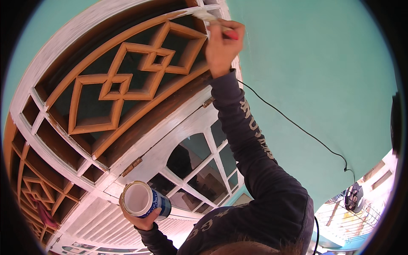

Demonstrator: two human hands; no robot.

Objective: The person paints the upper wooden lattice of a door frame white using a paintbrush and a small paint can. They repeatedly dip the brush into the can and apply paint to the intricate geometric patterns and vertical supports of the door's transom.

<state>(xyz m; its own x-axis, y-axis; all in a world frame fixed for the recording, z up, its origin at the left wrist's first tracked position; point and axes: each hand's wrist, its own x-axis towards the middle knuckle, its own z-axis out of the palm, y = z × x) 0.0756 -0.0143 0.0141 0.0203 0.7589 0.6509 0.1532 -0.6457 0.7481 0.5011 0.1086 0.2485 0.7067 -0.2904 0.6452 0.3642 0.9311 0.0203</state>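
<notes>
My right hand (pixel 224 49) is raised high and closed around a paintbrush (pixel 230 34) with a red-tipped handle. The pale bristles meet the upper end of the orange-brown wooden lattice (pixel 127 46), where it joins the white-painted frame (pixel 32 91). Lower down and to the left, my left hand (pixel 143 222) grips a blue-and-white paint can (pixel 160 205). The can is tilted with its mouth facing up, showing a white inside and smears on the rim. How much paint it holds, I cannot tell.
Below the lattice is a white door (pixel 159 151) with glass panes and rusty hinges. A green wall (pixel 314 72) fills the right side, with a black cable (pixel 297 122) running down to a dark hanging object (pixel 353 197). A second brown lattice (pixel 38 187) is at far left.
</notes>
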